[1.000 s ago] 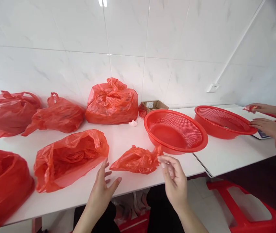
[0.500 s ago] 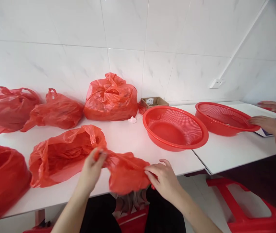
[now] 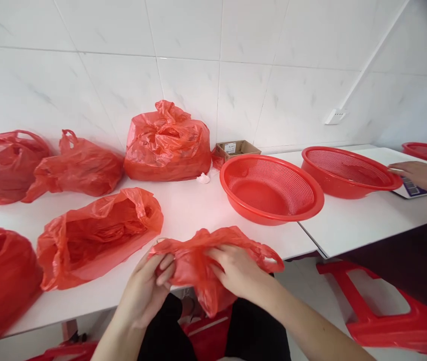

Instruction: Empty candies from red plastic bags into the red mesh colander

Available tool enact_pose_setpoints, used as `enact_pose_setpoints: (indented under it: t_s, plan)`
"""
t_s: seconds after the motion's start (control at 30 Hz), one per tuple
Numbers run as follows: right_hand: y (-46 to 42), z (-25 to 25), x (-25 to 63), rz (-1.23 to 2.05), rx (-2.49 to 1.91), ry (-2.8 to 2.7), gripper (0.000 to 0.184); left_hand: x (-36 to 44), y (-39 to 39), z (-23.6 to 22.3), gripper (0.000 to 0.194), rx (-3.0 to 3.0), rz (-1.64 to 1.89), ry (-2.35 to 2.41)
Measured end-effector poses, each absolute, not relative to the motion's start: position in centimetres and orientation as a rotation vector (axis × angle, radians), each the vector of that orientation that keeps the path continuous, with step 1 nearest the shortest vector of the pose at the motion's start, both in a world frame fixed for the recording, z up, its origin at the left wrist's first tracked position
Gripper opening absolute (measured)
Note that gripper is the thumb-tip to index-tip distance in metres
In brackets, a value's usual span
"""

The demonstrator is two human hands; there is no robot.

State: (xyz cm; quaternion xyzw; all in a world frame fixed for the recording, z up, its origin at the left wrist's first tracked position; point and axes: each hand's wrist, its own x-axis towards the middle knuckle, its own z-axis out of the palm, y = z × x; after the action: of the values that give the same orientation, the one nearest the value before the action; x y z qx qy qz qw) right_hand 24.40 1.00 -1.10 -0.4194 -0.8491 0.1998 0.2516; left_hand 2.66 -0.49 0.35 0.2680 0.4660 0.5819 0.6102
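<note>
A thin red plastic bag [image 3: 213, 286] hangs between my hands at the table's front edge, over my lap. My left hand [image 3: 149, 281] has its fingers curled around the bag's left end. On the right part of the bag, my right hand [image 3: 236, 268] grips the film, its fingertips partly hidden in the folds. One loop handle of the bag sticks out past my right wrist. Just left of my hands lies an open red bag [image 3: 100, 230] with crumpled red plastic inside. An empty red mesh basket [image 3: 271, 190] stands beyond my right hand.
Filled red bags [image 3: 168, 145] stand along the wall and at the left. A small cardboard box [image 3: 238, 148] sits behind the basket. At the right, another person's hand [image 3: 420, 175] touches a second red basket [image 3: 349, 173] near a scale [image 3: 411, 188]. A red stool [image 3: 379, 306] stands below.
My right hand has moved left and into the bag's folds, and the bag has bunched and spread rightward. My left hand has lowered slightly. The other person's second hand has left the view.
</note>
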Motion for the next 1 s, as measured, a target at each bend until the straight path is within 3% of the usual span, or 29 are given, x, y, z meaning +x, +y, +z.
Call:
enact_pose_setpoints:
  t_s: [0.13,0.3,0.37,0.43,0.5,0.63,0.73,0.8,0.93,1.0]
  plan:
    - [2.3,-2.3,27.7,0.647,-1.405,-2.393,0.050,-1.7,-1.7,1.9,0.027,0.653,1.291,1.135]
    - [2.7,-0.8,30.0,0.689,-1.528,-2.318,0.022,-2.0,-2.1,0.4,0.028,1.470,1.228,1.493]
    - [2.9,-0.6,29.7,0.687,-1.563,-2.337,0.021,-0.7,-2.1,-0.6,0.030,1.865,1.028,1.528]
    - [2.8,-0.5,29.2,0.704,-1.554,-2.344,0.022,0.2,-2.0,-1.4,0.044,2.042,0.770,1.475]
    - [2.3,0.1,29.1,0.752,-1.489,-2.320,0.024,0.3,-1.6,-1.9,0.059,2.027,0.599,1.474]
    - [-0.1,4.5,30.2,1.162,-1.032,-2.362,0.039,-0.9,-0.3,-2.3,0.036,1.810,0.703,1.606]
    - [-0.7,8.5,33.3,1.485,-0.794,-2.202,0.037,-1.5,0.5,-2.2,0.037,1.710,0.932,1.675]
    - [0.6,9.6,36.6,1.352,-0.956,-1.899,0.040,-1.5,0.7,-1.9,0.038,1.669,1.021,1.695]
    - [5.5,7.3,44.8,0.576,-1.420,-1.490,0.045,-1.0,1.3,-1.9,0.039,1.631,1.083,1.711]
    - [7.4,5.2,48.2,0.354,-1.616,-1.374,0.041,-0.9,1.9,-2.1,0.039,1.618,1.099,1.707]
